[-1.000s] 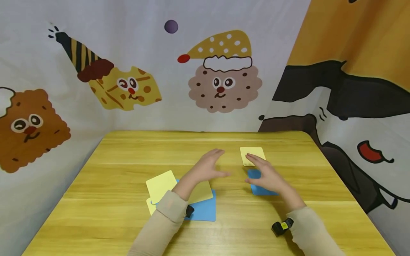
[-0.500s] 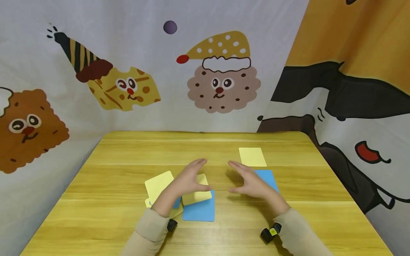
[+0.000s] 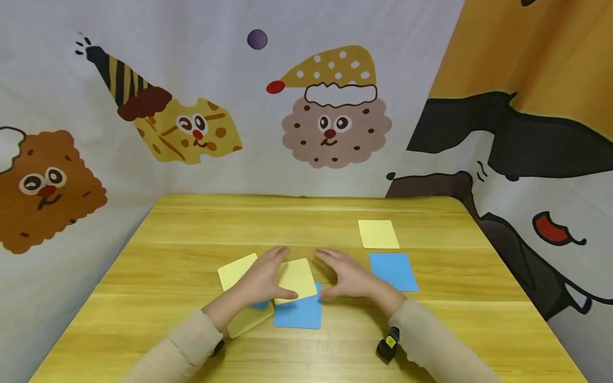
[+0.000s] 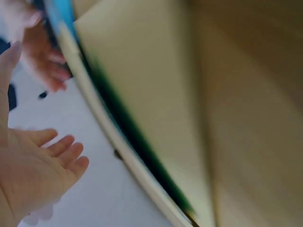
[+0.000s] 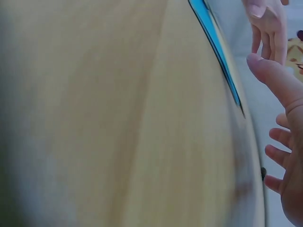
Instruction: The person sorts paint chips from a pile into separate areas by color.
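Since half a second ago: both hands drawn back and inward, now flanking the top yellow card (image 3: 298,277); head view shifted slightly.

Largest first: wooden table (image 3: 191,229), ringed by cartoon-printed cloth (image 3: 330,114). On its near-left part, a loose overlapping pile: blue card (image 3: 299,315) at the bottom front, a yellow card (image 3: 234,268) fanned out left, another yellow card (image 3: 246,320) poking out near the sleeve, top yellow card lying askew over the blue one. Well apart to the right, a lone blue card (image 3: 392,271) and beyond it a lone yellow card (image 3: 378,234), neither touched.

Left hand (image 3: 262,281): fingers straight, spread, thumb at the top card's near edge, gripping nothing. Right hand (image 3: 348,277): likewise flat-fingered, just beside the card's right edge, holding nothing. Wrist views too blurred to add much.

Likely risk: squeezing inward from both sides could buckle or skid the top card, dragging the blue one askew and scattering the pile further.
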### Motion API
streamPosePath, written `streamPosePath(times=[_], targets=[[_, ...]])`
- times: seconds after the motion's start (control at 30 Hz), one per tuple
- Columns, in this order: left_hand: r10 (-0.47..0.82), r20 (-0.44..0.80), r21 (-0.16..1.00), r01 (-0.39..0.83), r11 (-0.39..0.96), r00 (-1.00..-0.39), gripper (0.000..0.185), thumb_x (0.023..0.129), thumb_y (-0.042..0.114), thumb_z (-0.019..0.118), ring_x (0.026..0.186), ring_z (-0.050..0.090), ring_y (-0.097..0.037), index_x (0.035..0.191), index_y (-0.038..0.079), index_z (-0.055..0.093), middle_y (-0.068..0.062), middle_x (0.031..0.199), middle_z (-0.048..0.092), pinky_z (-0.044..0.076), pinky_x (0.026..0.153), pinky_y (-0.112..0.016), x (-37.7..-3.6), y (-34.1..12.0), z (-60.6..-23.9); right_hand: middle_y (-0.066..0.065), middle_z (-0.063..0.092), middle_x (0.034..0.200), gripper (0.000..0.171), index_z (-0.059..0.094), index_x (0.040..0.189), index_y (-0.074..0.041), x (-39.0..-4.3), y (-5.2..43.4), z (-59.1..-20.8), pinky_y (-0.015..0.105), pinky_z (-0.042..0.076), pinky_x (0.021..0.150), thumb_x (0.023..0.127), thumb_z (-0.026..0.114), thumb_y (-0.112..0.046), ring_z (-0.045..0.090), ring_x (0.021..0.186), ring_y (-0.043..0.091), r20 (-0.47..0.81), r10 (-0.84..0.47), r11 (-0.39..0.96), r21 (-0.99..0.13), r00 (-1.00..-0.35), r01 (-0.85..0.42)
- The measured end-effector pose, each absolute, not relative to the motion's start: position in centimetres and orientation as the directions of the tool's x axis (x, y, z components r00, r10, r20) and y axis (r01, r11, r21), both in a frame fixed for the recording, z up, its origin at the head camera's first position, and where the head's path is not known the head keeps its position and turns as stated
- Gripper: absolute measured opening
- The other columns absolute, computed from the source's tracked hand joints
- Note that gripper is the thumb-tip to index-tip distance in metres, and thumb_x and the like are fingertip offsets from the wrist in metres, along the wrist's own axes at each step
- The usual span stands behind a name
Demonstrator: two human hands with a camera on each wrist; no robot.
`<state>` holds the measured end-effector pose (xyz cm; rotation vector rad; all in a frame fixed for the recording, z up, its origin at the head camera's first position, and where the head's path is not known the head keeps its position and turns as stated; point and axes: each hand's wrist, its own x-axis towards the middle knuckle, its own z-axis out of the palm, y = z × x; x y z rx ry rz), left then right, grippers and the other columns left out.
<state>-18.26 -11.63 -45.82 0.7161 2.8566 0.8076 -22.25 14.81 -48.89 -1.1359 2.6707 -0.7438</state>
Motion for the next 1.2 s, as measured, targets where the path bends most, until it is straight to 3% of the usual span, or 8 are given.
streamPosePath(times=[0.43, 0.83, 1.2], targets=[[0.515, -0.053, 0.391, 0.457, 0.799, -0.856, 0.121, 0.063, 0.062, 0.080, 0.137, 0.026, -0.038, 0.146, -0.007, 0.027, -0.023, 0.150, 0.028, 0.024, 0.108, -0.053, -17.7, -13.2, -48.0, 0.007, 0.021, 0.157, 0.109, 0.023, 0.153, -0.012, -23.0, 12.2, -49.6, 0.053, 0.017, 0.110, 0.071, 0.070, -0.067, 0.018, 0.142, 0.026, -0.050, -0.766, 0.601, -0.410, -0.641, -0.686], [0.529, -0.041, 0.424, 0.465, 0.778, -0.848, 0.104, 0.073, 0.055, 0.077, 0.136, 0.029, -0.036, 0.146, -0.004, 0.033, -0.020, 0.148, 0.033, 0.024, 0.108, -0.053, -18.1, -14.1, -48.4, 0.003, 0.029, 0.154, 0.094, 0.033, 0.150, -0.017, -23.8, 12.1, -49.9, 0.053, 0.016, 0.110, 0.077, 0.069, -0.062, 0.019, 0.141, 0.025, -0.041, -0.780, 0.579, -0.427, -0.625, -0.695], [0.555, 0.009, 0.450, 0.499, 0.741, -0.832, 0.101, 0.070, 0.050, 0.081, 0.132, 0.033, -0.034, 0.143, -0.005, 0.037, -0.019, 0.144, 0.037, 0.029, 0.105, -0.053, -18.3, -13.8, -48.7, 0.004, 0.030, 0.153, 0.098, 0.032, 0.151, -0.015, -23.5, 12.0, -49.8, 0.051, 0.015, 0.111, 0.075, 0.069, -0.064, 0.021, 0.140, 0.025, -0.033, -0.783, 0.577, -0.412, -0.621, -0.705]])
